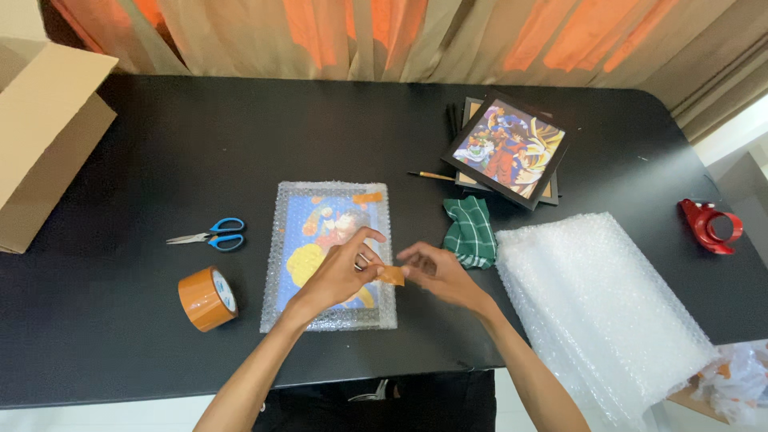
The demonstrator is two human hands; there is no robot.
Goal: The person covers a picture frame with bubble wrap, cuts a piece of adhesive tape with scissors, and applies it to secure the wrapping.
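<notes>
— Nearest? Left hand (346,270) and right hand (438,272), both pinching a short strip of brown packing tape (391,276) stretched between the fingertips.

— And under them?

— Flat picture frame wrapped in clear bubble wrap (330,254), lying on the black table (144,336); one tape piece already at its top edge. Taping step, by the look of it — next calls for pressing the strip over a loose wrap edge.

— Further off?

— Brown tape roll (207,298), blue-handled scissors (210,237), green checked cloth (470,231), unwrapped black frames (510,149).
</notes>
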